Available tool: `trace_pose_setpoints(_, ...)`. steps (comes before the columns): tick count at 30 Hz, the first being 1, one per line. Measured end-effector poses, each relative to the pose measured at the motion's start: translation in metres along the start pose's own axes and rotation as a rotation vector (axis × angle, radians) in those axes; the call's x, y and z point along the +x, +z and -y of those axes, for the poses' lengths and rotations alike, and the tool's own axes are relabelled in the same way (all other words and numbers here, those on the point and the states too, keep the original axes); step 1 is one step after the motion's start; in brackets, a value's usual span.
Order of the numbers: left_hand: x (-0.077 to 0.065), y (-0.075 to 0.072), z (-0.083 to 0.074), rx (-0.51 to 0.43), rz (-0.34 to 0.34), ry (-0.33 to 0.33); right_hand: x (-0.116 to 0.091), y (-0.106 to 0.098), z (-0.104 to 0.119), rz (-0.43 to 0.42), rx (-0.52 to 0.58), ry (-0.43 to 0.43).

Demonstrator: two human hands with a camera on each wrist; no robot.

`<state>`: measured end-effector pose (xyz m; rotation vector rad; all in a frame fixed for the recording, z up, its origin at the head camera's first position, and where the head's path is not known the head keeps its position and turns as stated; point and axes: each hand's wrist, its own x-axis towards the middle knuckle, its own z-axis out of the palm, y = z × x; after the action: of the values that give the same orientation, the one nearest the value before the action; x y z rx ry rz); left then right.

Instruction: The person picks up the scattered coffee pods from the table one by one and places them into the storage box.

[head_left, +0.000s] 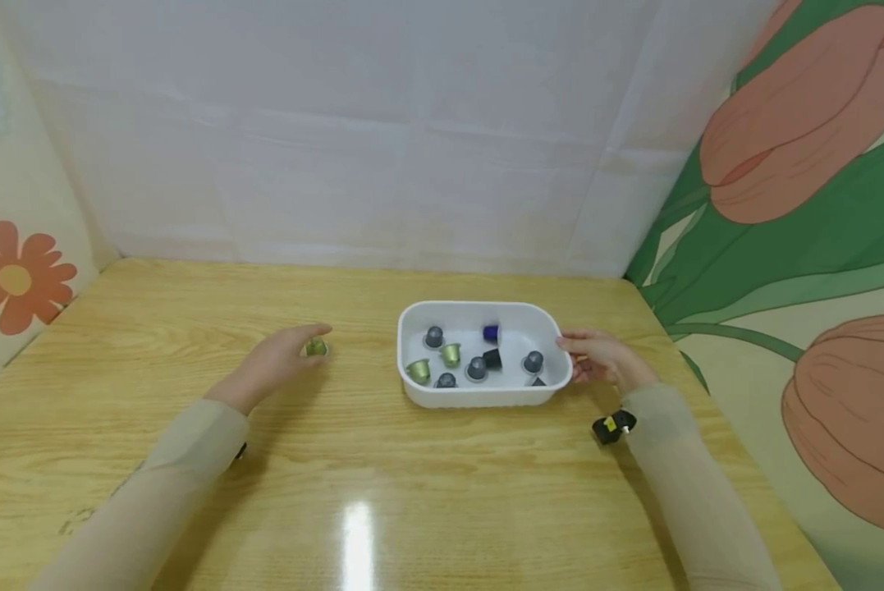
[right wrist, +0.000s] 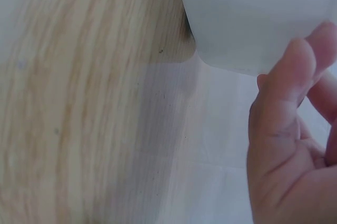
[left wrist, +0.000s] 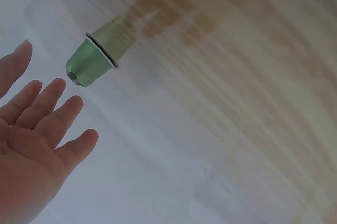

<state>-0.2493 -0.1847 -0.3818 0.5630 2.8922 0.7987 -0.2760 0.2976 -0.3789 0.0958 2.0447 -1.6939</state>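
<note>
A green coffee capsule [head_left: 316, 347] stands on the wooden table at the left, its rim down. My left hand [head_left: 282, 359] is beside it; in the left wrist view the spread fingers [left wrist: 68, 113] and thumb are apart from the capsule [left wrist: 87, 63], with nothing between them. At the right end of a white plastic bin [head_left: 486, 397], my right hand [head_left: 597, 355] holds the rim, fingertips over the edge and other fingers below it. Inside the bin lie several capsules: grey ones [head_left: 477, 368], green ones [head_left: 451, 355], a dark blue one [head_left: 491, 333] and black ones [head_left: 492, 359].
The bin stands on the wooden table [head_left: 279, 525] right of the middle. A white cloth [head_left: 353, 148] hangs behind the table's far edge. A wall with painted tulips [head_left: 803, 156] borders the right side; a painted flower [head_left: 15, 279] is at the left.
</note>
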Motion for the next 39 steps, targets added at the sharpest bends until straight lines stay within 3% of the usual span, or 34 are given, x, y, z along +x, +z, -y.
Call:
trace_pose_setpoints(11, 0.008, -0.004, 0.005, 0.075, 0.045, -0.068, 0.0, 0.007, 0.004, -0.074, -0.034, 0.064)
trace_pose_setpoints(30, 0.019, -0.01, 0.021, -0.049, 0.092, -0.114, 0.004, 0.006, 0.003, -0.081, -0.048, 0.072)
trace_pose_setpoints(39, 0.016, -0.013, 0.014, -0.135, 0.09, -0.151, 0.004, 0.004, 0.002, -0.073, -0.046, 0.069)
